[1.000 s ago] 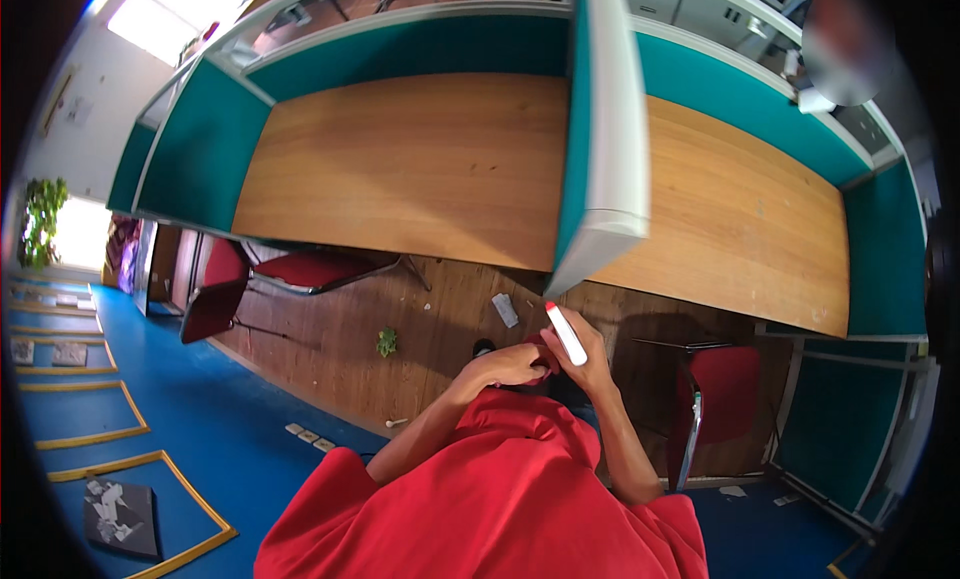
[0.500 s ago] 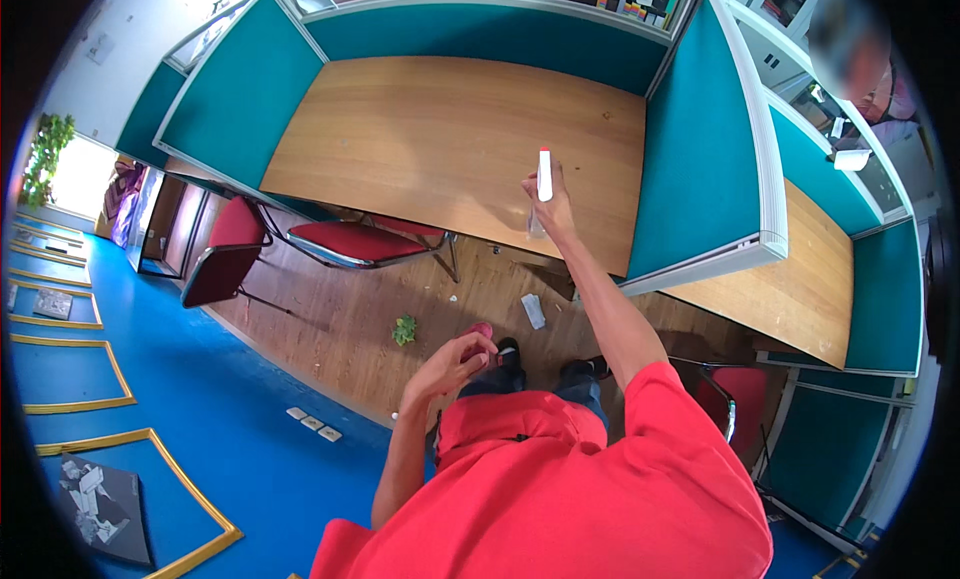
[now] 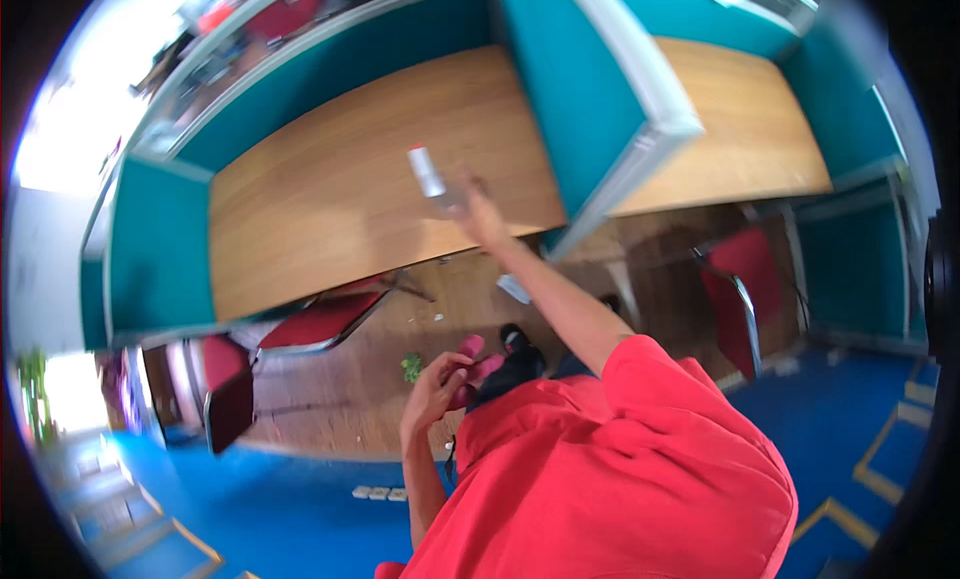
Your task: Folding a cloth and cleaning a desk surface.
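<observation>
My right hand point(image 3: 476, 215) reaches out over the wooden desk point(image 3: 330, 209) and grips a slim white bottle with a red cap point(image 3: 426, 171), held above the desk top. My left hand point(image 3: 434, 391) hangs low near my waist, fingers curled around something pink point(image 3: 470, 349); what it is cannot be made out. Both arms come out of a red shirt point(image 3: 610, 479).
Teal partition panels point(image 3: 575, 79) wall the desk on three sides, with a second desk point(image 3: 740, 129) beyond the right panel. Red chairs stand at the left point(image 3: 320, 324) and right point(image 3: 735, 299). A white scrap point(image 3: 514, 289) and green bits point(image 3: 411, 367) lie on the wood floor; blue carpet lies nearer.
The view has swung to the right and tilted. My right hand has stretched farther over the desk with the white bottle. My left hand stays low by my waist.
</observation>
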The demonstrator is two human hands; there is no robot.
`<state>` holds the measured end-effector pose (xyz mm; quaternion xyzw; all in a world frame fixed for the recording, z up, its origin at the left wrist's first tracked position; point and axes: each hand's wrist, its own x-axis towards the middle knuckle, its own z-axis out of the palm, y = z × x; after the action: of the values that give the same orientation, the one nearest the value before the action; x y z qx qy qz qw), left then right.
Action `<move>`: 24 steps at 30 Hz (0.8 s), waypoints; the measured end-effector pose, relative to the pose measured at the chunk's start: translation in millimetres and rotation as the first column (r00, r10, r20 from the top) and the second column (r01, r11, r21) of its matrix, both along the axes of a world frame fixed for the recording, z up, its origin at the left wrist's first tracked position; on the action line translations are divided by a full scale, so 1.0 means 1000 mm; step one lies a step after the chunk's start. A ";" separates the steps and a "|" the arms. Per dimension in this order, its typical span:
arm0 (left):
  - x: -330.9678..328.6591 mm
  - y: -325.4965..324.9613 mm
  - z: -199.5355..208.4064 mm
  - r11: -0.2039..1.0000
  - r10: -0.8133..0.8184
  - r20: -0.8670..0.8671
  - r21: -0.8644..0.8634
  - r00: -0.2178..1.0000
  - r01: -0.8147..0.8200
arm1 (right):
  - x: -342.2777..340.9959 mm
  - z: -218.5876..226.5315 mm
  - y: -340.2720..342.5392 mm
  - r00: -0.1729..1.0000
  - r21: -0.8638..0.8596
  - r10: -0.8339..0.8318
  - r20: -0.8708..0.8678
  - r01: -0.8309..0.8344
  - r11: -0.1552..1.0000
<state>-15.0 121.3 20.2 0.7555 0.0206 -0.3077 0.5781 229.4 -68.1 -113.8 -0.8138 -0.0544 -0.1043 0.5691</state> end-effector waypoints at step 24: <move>0.129 -0.315 -0.015 0.687 -0.726 0.051 -0.005 0.686 0.727 | -0.366 -0.024 -0.491 0.351 -0.905 -0.921 -0.167 0.316 0.285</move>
<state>113.6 -193.7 5.3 0.7015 -0.2966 -0.4945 0.4189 -136.7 -559.1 -137.5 -0.8752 0.4817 0.0004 0.0454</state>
